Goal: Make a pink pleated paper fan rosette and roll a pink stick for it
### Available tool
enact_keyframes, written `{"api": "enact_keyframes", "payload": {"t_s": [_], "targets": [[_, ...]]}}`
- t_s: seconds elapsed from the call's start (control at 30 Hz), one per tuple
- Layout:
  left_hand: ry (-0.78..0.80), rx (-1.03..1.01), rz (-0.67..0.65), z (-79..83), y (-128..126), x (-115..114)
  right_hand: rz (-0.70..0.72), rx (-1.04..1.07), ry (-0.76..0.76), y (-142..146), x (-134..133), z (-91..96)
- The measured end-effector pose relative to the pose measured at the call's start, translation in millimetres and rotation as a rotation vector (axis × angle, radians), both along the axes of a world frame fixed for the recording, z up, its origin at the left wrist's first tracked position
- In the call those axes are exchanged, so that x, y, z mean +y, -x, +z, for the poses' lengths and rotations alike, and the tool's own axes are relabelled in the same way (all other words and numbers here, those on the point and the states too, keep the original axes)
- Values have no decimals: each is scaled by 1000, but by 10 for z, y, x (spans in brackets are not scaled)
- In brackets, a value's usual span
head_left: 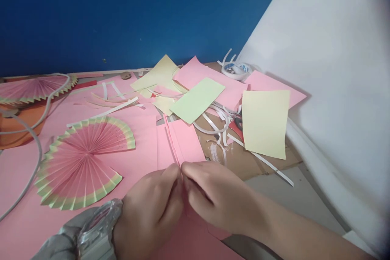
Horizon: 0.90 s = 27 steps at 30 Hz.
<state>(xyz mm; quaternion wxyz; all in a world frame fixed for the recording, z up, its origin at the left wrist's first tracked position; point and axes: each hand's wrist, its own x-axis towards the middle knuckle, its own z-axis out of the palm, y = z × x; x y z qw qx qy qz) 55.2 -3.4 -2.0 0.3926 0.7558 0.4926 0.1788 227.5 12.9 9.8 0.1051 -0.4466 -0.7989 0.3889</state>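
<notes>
A narrow folded strip of pink paper (pixel 172 140) points away from me, its near part hidden by my fingers. My left hand (pixel 152 203), with a clear watch on the wrist, pinches it from the left. Against it, my right hand (pixel 216 195) pinches the same paper from the right, the knuckles of both hands nearly touching. Beneath lies a pink sheet (pixel 191 142). To the left, a pleated paper fan (pixel 87 158) lies spread into most of a circle, pink inside with a yellow and green rim.
A second pleated fan (pixel 36 87) lies at the far left by a pale cable (pixel 38 146). Green paper (pixel 198 100), a pale yellow sheet (pixel 266 124), white strips and a tape roll (pixel 236 70) are scattered ahead. Dark scissors handles (pixel 238 121) show beside the yellow sheet. A white surface slopes up at right.
</notes>
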Motion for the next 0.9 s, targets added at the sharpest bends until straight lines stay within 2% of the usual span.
{"api": "enact_keyframes", "payload": {"t_s": [0.1,0.2,0.37,0.7,0.83,0.9], "targets": [[12,-135,38,8,-6,-8,-34,95,19,-10,11,11],[125,-246,32,28,-15,17,-54,143,26,-3,16,14],[203,-185,1,7,12,57,-64,134,41,-12,21,12],[180,-219,-16,-43,23,71,-89,135,154,-26,42,62],[172,-205,-3,-64,30,69,-47,140,248,-37,67,107],[163,-185,-5,-80,29,68,-41,134,207,-34,62,91]]}}
